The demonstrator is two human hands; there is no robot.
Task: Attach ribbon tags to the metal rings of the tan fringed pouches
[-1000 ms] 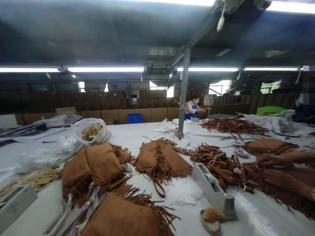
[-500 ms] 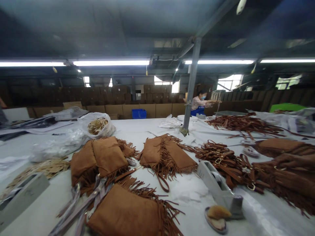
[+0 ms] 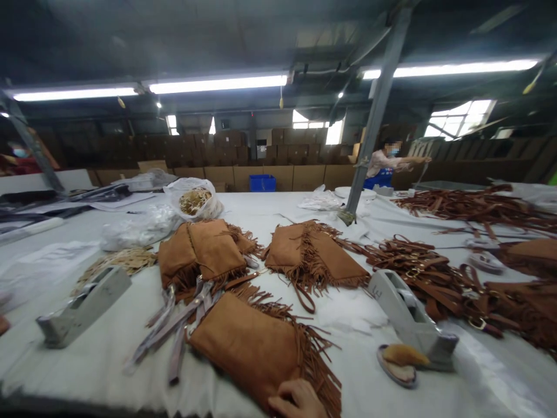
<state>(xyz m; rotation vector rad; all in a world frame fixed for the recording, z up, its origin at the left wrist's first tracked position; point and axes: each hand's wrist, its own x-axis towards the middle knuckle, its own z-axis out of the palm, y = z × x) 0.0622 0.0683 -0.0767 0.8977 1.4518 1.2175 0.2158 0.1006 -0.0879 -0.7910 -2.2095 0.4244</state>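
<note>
My right hand [image 3: 299, 399] comes in at the bottom, with fingers curled over the lower edge of a brown suede-look bag [image 3: 250, 345], close to its fringe. The bag lies flat, fringes to the right and along its far edge. Wrapped straps with metal fittings [image 3: 174, 331] spread out to its left. Behind it rest another brown fringed bag [image 3: 200, 252] and, to the right, a further fringed bag [image 3: 317, 255] with a wrist loop. My left hand is not seen; a blurred skin-coloured patch [image 3: 3, 325] at the left edge cannot be assigned.
Grey tape dispensers stand left [image 3: 82, 305] and right [image 3: 413, 322]. Brown straps [image 3: 418, 278] with buckles pile up at right. A plastic bag [image 3: 213, 200] of tan pieces sits farther back, near a metal post [image 3: 376, 116]. A co-worker [image 3: 383, 165] is beyond the table.
My right hand has come into view on the near bag. The view has turned, so the scene sits lower at right and the left dispenser shows whole.
</note>
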